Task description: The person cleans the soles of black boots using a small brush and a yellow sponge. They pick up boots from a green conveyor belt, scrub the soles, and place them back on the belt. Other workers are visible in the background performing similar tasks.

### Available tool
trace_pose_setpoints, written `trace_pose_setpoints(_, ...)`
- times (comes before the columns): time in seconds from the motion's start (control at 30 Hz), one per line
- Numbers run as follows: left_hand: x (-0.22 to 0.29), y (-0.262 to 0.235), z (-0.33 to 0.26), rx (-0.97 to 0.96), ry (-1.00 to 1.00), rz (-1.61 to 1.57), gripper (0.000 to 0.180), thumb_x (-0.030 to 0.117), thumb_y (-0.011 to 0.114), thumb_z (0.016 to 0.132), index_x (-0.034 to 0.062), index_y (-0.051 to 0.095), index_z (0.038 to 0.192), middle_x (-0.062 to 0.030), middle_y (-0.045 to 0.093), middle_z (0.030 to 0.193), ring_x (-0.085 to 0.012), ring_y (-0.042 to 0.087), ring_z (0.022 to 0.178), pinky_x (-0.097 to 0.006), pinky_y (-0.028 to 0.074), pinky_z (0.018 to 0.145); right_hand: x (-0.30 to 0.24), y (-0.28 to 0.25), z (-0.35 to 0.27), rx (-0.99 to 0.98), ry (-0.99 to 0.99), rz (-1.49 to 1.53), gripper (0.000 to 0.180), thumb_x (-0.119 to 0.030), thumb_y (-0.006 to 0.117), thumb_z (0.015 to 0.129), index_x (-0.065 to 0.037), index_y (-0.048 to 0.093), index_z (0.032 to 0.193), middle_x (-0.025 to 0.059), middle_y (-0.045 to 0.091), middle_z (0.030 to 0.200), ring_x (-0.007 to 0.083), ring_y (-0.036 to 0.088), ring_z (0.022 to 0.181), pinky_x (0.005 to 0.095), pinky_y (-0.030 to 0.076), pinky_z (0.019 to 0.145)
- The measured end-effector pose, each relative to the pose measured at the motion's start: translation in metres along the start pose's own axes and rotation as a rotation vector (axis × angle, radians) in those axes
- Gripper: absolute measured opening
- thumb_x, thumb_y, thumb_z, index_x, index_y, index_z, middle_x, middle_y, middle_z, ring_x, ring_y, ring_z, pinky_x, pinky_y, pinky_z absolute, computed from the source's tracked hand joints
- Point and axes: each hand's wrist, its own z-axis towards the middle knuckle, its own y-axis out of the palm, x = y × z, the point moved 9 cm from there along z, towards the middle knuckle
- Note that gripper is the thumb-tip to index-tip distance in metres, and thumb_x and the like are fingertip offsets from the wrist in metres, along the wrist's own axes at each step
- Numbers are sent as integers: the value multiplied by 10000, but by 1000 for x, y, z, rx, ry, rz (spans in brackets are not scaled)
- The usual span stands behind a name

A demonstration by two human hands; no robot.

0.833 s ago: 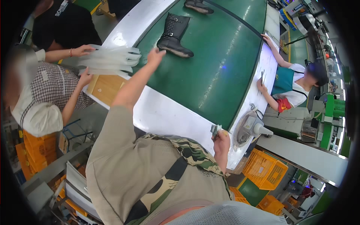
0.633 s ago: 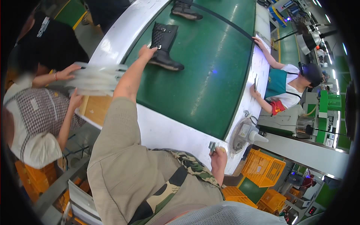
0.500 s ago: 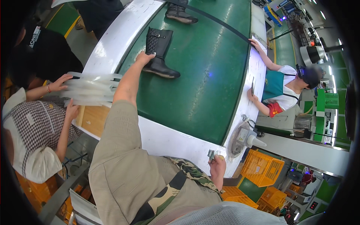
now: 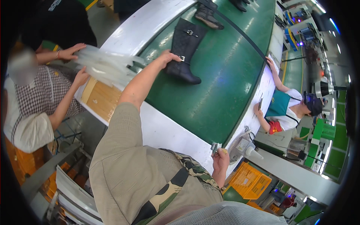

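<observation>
A tall black boot point(image 4: 186, 50) with a quilted shaft and buckled straps is on the green conveyor belt point(image 4: 210, 101), its toe toward me. My left hand point(image 4: 168, 58) reaches out to its ankle, fingers closed at the lower buckle. Low on the right, my right hand point(image 4: 220, 161) pinches a small, shiny grey-green piece point(image 4: 215, 147) between thumb and fingers; its exact kind is unclear. Beside that hand, on the white table edge, stands a clear squat bottle point(image 4: 242, 146) with a white cone nozzle.
Another boot point(image 4: 209, 15) lies farther up the belt, near a dark strap point(image 4: 240, 32) spanning it. At left a co-worker's hands point(image 4: 80, 75) hold translucent plastic sheets point(image 4: 107, 65). Across the belt stands a person in a green apron point(image 4: 277, 103). An orange crate point(image 4: 249, 180) sits lower right.
My view has shifted, so the belt and boots appear farther right. The held boot leans more and looks larger. The co-worker's plastic sheets have swung and blur. Both my hands keep their hold.
</observation>
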Motion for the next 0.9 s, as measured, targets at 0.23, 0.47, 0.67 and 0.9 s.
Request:
trace_pose_setpoints(0.23,-6,13,-85,76,349,16,251,11,822,670,4,721,900,-62,723,852,-161,680,771,-311,542,714,-6,26,0,-107,-45,-70,96,-88,646,908,-39,566,930,107,660,811,213,627,642,344,531,561)
trace_pose_setpoints(0.47,57,-11,-141,34,623,157,148,-18,790,708,13,695,817,1,676,778,-87,605,713,-260,489,660,-1,31,-4,-132,-36,-81,86,-98,656,906,-46,588,915,103,673,791,212,626,611,339,528,552)
trace_pose_setpoints(0.67,167,-48,-185,-19,736,94,225,-25,759,744,0,721,964,-57,730,933,-133,669,830,-291,545,807,18,25,-4,-118,10,-73,67,-91,650,909,-51,597,901,102,676,792,212,631,623,336,529,554)
trace_pose_setpoints(0.9,246,-134,-141,-96,733,169,278,-48,728,756,21,708,1025,-43,721,982,-141,666,873,-299,527,833,21,35,-1,-100,29,-77,48,-75,639,905,-61,593,900,95,674,801,212,634,665,359,525,583)
